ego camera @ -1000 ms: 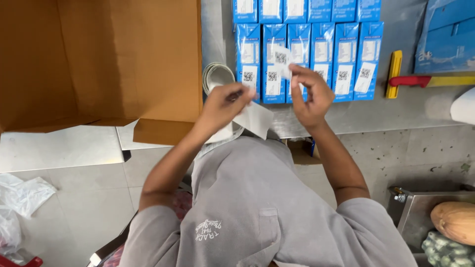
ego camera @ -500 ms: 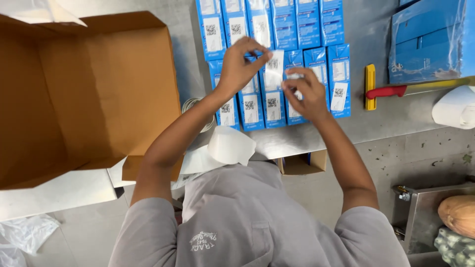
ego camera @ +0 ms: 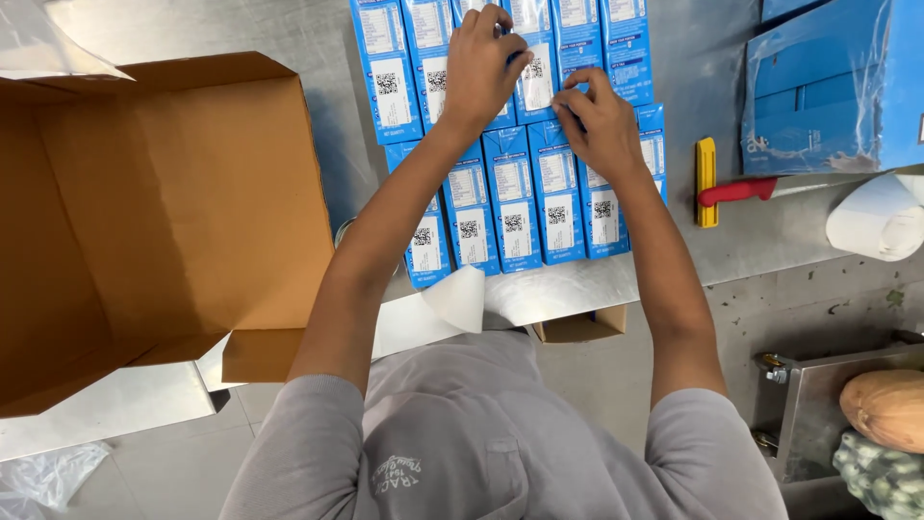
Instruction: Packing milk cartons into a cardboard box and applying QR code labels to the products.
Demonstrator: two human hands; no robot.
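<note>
Two rows of flat blue boxes (ego camera: 513, 207) with white labels lie side by side on a steel table (ego camera: 751, 231). My left hand (ego camera: 484, 65) and my right hand (ego camera: 595, 116) rest on a box in the far row, both pressing a white sticker label (ego camera: 537, 82) onto it. The fingers of both hands cover the label's edges. A strip of white label backing paper (ego camera: 433, 313) hangs off the table's near edge by my left forearm.
A big open brown cardboard carton (ego camera: 144, 221) stands at left. A yellow and red tool (ego camera: 717, 188), a white paper roll (ego camera: 876, 217) and a plastic-wrapped blue pack (ego camera: 837, 87) lie at right. A small cardboard box (ego camera: 577, 327) sits under the table edge.
Both hands carried the white label from the near row forward to the far row of boxes and now press it flat. The view has shifted forward over the table.
</note>
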